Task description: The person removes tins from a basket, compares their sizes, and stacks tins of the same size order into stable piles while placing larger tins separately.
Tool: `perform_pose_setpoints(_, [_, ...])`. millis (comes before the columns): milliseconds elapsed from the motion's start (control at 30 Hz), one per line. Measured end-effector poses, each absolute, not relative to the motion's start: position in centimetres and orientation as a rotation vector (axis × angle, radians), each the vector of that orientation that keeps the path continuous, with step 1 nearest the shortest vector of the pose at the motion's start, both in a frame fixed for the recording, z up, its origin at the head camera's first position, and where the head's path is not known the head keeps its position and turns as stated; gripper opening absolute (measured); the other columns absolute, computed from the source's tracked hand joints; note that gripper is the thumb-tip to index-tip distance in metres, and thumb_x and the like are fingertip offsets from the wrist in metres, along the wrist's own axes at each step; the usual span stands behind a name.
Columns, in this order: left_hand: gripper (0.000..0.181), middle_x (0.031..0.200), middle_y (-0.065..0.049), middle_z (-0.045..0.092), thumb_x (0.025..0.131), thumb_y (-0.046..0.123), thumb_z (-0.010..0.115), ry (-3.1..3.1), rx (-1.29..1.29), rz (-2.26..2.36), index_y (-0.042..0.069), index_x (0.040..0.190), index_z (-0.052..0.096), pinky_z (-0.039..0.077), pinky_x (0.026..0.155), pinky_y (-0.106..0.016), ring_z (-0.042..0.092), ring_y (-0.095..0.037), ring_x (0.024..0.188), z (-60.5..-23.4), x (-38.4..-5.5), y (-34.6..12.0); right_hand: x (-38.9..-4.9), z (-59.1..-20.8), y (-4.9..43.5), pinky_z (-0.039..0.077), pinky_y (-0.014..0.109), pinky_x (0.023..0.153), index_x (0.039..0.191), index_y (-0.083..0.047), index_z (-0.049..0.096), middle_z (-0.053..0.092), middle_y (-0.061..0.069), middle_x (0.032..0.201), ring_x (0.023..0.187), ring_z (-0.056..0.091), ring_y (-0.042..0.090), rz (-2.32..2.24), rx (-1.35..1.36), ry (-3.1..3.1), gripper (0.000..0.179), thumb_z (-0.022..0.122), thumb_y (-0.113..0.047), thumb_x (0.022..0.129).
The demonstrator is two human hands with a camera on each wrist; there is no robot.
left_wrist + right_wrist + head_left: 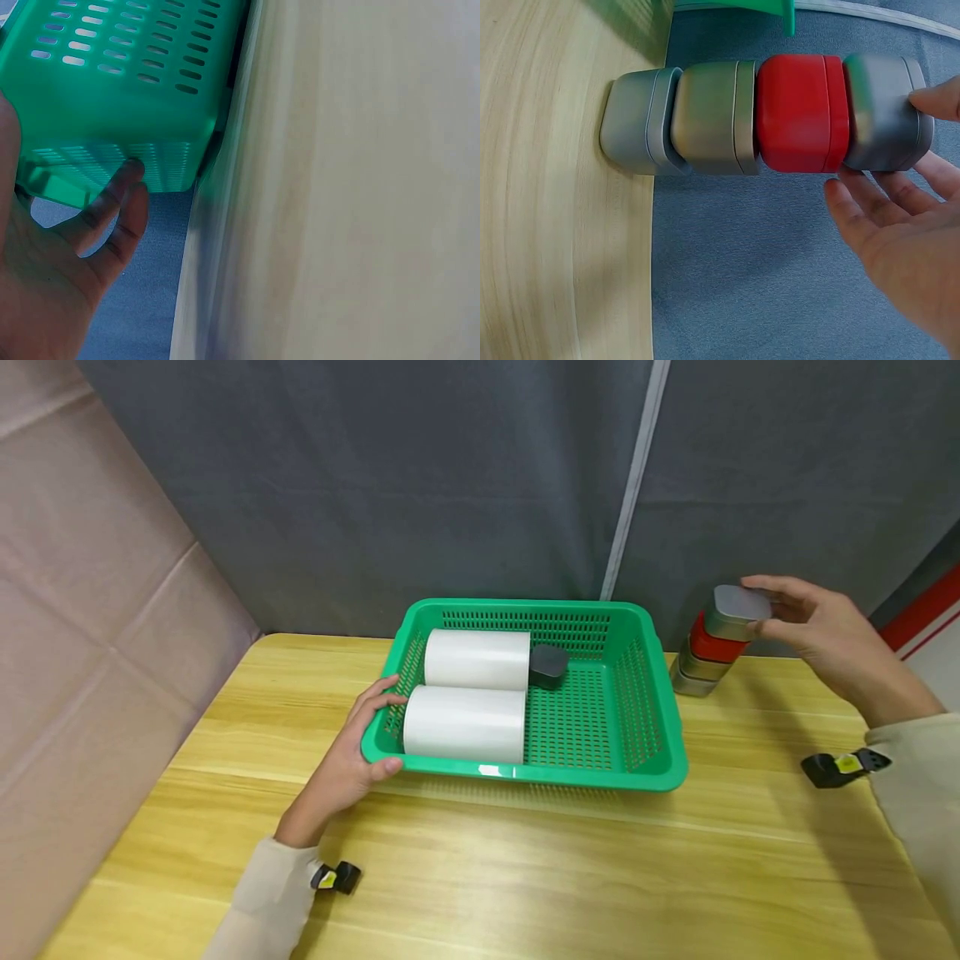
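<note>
A green plastic basket (525, 774) stands on the wooden table. My left hand (352, 756) grips its near left corner, fingers over the left rim and thumb at the front. In the left wrist view the fingers of the left hand (82, 255) lie against the basket's perforated wall (112, 112). To the right of the basket rises a leaning stack of small tins: silver (634, 124), gold (709, 120), red (799, 112) and, topmost, dark grey (881, 112). My right hand (817, 618) pinches the top grey tin between thumb and fingers; it sits on the red tin.
Inside the basket, two white rolls (480, 658) lie on their sides at the left, beside a black box-like object (549, 665). A grey curtain (420, 502) hangs behind the table (480, 877). Light padded fabric (82, 635) borders the left side.
</note>
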State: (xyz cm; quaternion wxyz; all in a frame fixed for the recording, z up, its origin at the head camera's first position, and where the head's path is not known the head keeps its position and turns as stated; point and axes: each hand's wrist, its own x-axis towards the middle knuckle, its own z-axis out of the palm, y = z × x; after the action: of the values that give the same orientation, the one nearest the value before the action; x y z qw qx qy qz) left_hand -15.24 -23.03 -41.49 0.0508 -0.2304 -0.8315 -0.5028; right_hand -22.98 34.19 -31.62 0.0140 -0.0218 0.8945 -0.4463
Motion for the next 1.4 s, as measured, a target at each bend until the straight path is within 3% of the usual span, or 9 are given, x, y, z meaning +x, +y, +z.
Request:
perform_pose_setpoints(100, [0.088,0.172,0.003,0.024,0.082,0.078,0.071,-2.531,-0.699,-1.532,0.022,0.146,0.051,0.016,0.12,-0.076,0.011,-0.036,0.162,-41.5,-15.2,-23.0,-23.0,-31.6,34.1,0.042,0.014,0.093,0.162,-0.034,0.037,0.043,-0.01,0.153,0.131,0.045,0.004,-1.33,-0.041,2.811,0.065,0.064,-0.04,0.104])
perform_pose_setpoints(200, [0.088,0.172,0.003,0.024,0.082,0.079,0.07,-2.531,-0.697,-1.529,0.022,0.146,0.051,0.015,0.12,-0.076,0.01,-0.036,0.162,-41.5,-15.2,-23.0,-22.9,-31.4,33.9,0.037,0.04,0.116,0.163,-0.038,0.033,0.031,-0.006,0.167,0.151,0.034,0.016,-1.284,-0.007,2.827,0.072,0.067,-0.049,0.1])
perform_pose_setpoints(267, [0.089,0.172,0.003,0.024,0.082,0.08,0.07,-2.531,-0.697,-1.526,0.022,0.146,0.051,0.016,0.12,-0.076,0.01,-0.036,0.162,-41.5,-15.2,-23.0,-22.7,-31.2,33.9,0.028,0.062,0.121,0.163,-0.039,0.032,0.026,-0.008,0.172,0.159,0.025,0.026,-1.288,0.005,2.829,0.075,0.068,-0.051,0.099])
perform_pose_setpoints(333, [0.089,0.172,0.003,0.024,0.081,0.08,0.069,-2.532,-0.696,-1.523,0.022,0.146,0.052,0.016,0.12,-0.076,0.011,-0.036,0.162,-41.5,-15.2,-23.0,-22.4,-31.0,33.8,0.02,0.069,0.123,0.164,-0.039,0.031,0.022,-0.012,0.173,0.162,0.017,0.033,-1.305,0.012,2.843,0.076,0.069,-0.052,0.098])
perform_pose_setpoints(433, [0.09,0.172,0.003,0.024,0.081,0.081,0.069,-2.534,-0.693,-1.526,0.021,0.146,0.052,0.016,0.12,-0.076,0.011,-0.037,0.162,-41.5,-15.2,-22.9,-22.0,-30.7,33.6,0.014,0.07,0.124,0.164,-0.037,0.03,0.022,-0.012,0.174,0.163,0.013,0.038,-1.332,0.016,2.869,0.078,0.069,-0.051,0.098])
perform_pose_setpoints(633, [0.09,0.172,0.003,0.023,0.081,0.081,0.069,-2.539,-0.69,-1.527,0.021,0.146,0.051,0.016,0.12,-0.077,0.01,-0.037,0.162,-41.4,-15.2,-22.9,-21.2,-29.5,32.2,0.013,0.065,0.127,0.165,-0.032,0.032,0.025,-0.008,0.174,0.162,0.017,0.036,-1.322,0.051,2.958,0.077,0.068,-0.05,0.099])
perform_pose_setpoints(867, [0.091,0.172,0.003,0.023,0.081,0.081,0.069,-2.544,-0.685,-1.522,0.022,0.146,0.051,0.016,0.12,-0.076,0.01,-0.036,0.162,-41.4,-15.2,-23.0,-20.1,-27.9,29.7,0.007,0.046,0.133,0.164,-0.031,0.035,0.025,-0.008,0.174,0.164,0.012,0.02,-1.442,0.031,2.964,0.071,0.067,-0.042,0.101])
perform_pose_setpoints(1067, [0.09,0.172,0.003,0.023,0.081,0.08,0.071,-2.545,-0.683,-1.531,0.021,0.146,0.051,0.018,0.12,-0.075,0.01,-0.037,0.162,-41.3,-15.2,-22.9,-19.4,-26.6,27.2,0.008,0.033,0.133,0.156,-0.031,0.049,0.037,-0.01,0.168,0.159,0.023,0.006,-1.684,-0.001,2.907,0.06,0.071,-0.031,0.1])
perform_pose_setpoints(1400, [0.089,0.172,0.004,0.023,0.081,0.077,0.073,-2.547,-0.682,-1.546,0.02,0.146,0.051,0.018,0.12,-0.075,0.011,-0.037,0.162,-41.3,-15.3,-22.9,-20.6,-26.2,22.9,0.024,0.046,0.13,0.153,-0.028,0.053,0.047,-0.007,0.161,0.154,0.037,0.014,-1.797,-0.134,2.689,0.055,0.07,-0.034,0.101])
